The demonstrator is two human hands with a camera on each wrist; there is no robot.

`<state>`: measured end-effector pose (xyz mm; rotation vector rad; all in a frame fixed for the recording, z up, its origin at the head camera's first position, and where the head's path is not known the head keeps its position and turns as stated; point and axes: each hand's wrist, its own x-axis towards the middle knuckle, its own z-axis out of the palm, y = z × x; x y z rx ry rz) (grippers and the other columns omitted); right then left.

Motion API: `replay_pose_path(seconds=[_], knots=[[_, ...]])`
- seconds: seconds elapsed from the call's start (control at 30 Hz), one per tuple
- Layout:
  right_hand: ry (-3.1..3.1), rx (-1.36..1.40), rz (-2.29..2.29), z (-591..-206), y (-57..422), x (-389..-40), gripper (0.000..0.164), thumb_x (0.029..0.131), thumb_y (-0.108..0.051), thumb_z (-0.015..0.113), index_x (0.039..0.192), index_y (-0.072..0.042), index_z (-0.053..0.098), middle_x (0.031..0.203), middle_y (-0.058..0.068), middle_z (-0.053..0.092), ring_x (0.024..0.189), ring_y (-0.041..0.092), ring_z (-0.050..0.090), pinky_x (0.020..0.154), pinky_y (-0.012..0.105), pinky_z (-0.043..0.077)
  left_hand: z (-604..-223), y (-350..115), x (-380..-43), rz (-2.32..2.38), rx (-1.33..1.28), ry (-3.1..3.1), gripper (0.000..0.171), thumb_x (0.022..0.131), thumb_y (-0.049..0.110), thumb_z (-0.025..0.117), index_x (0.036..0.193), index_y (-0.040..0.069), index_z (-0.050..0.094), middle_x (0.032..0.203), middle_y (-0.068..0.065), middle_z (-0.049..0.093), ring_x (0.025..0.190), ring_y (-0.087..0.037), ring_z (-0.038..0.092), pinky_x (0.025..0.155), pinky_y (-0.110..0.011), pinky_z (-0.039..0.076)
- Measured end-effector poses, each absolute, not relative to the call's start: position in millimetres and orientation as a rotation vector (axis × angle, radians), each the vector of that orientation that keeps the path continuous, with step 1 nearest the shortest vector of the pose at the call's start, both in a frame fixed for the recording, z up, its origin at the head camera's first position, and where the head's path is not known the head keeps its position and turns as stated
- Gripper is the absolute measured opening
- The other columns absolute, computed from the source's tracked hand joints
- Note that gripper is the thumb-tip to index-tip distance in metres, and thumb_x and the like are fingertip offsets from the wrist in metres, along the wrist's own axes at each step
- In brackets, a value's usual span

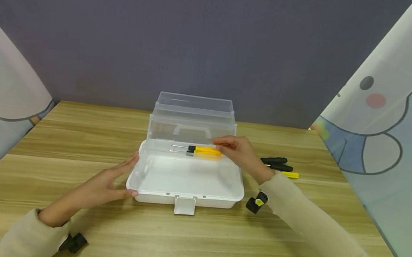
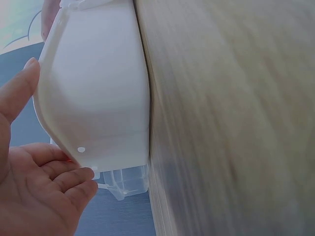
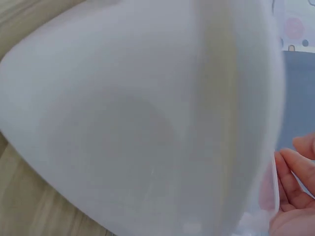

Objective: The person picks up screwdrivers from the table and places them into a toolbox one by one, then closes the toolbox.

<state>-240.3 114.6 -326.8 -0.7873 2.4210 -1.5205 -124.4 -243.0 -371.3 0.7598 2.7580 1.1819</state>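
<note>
A white plastic toolbox stands with its see-through lid raised at the back. My left hand spans its front left corner, thumb at the front rim and fingers along the left side. The left wrist view shows that thumb against the rim. Slender screwdrivers with yellow handles lie crosswise along the back of the box. Over the back right rim, my right hand has its fingertips right at the handle ends. In the right wrist view its thumb and forefinger stand apart with nothing visible between them.
More screwdrivers lie on the wooden table just right of the box, partly behind my right forearm: black handles and a yellow handle. The toolbox's latch hangs down at the front. A dark panel rises behind the table.
</note>
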Motion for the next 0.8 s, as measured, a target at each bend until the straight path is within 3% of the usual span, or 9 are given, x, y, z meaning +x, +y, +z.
replay_pose_path(seconds=[0.13,0.33,0.47,0.63,0.8], knots=[[2.38,-0.758,-1.528,-324.9,120.0,-237.5,0.03,0.094,-0.007,0.057,0.123,0.003,0.06,0.123,0.017,0.06,0.108,0.025,0.06,0.088,0.028,0.049,-371.7,-243.4,-124.7,1.185,0.761,2.755,0.09,0.084,0.027,0.072,0.149,-0.001,0.016,0.154,-0.024,0.013,0.136,-0.049,0.017,0.096,-0.001,0.01],[2.347,-0.743,-1.539,-325.2,129.5,-232.7,0.032,0.095,-0.011,0.058,0.124,0.0,0.06,0.125,0.016,0.059,0.109,0.026,0.06,0.093,0.04,0.047,-371.7,-243.1,-125.2,1.193,0.763,2.751,0.09,0.084,0.026,0.072,0.149,-0.001,0.016,0.153,-0.025,0.013,0.136,-0.05,0.016,0.096,-0.001,0.01],[2.329,-0.725,-1.556,-326.2,135.7,-227.8,0.033,0.094,-0.012,0.058,0.124,0.002,0.059,0.125,0.015,0.059,0.111,0.03,0.059,0.094,0.042,0.046,-372.2,-242.3,-125.2,1.191,0.761,2.747,0.09,0.084,0.027,0.072,0.149,-0.002,0.016,0.153,-0.025,0.013,0.136,-0.05,0.016,0.096,0.0,0.01],[2.335,-0.702,-1.587,-326.4,144.5,-220.9,0.033,0.094,-0.016,0.059,0.124,0.0,0.06,0.124,0.011,0.06,0.112,0.028,0.058,0.094,0.038,0.047,-372.2,-242.4,-125.0,1.188,0.754,2.746,0.09,0.084,0.027,0.072,0.149,-0.001,0.016,0.153,-0.024,0.012,0.136,-0.049,0.016,0.096,0.0,0.01],[2.34,-0.665,-1.619,-328.3,153.7,-216.5,0.037,0.094,-0.022,0.06,0.125,-0.001,0.06,0.127,0.011,0.059,0.117,0.031,0.055,0.091,0.027,0.048,-371.2,-242.7,-124.9,1.183,0.756,2.754,0.09,0.084,0.027,0.072,0.149,-0.001,0.016,0.153,-0.024,0.013,0.136,-0.05,0.016,0.096,-0.001,0.01]])
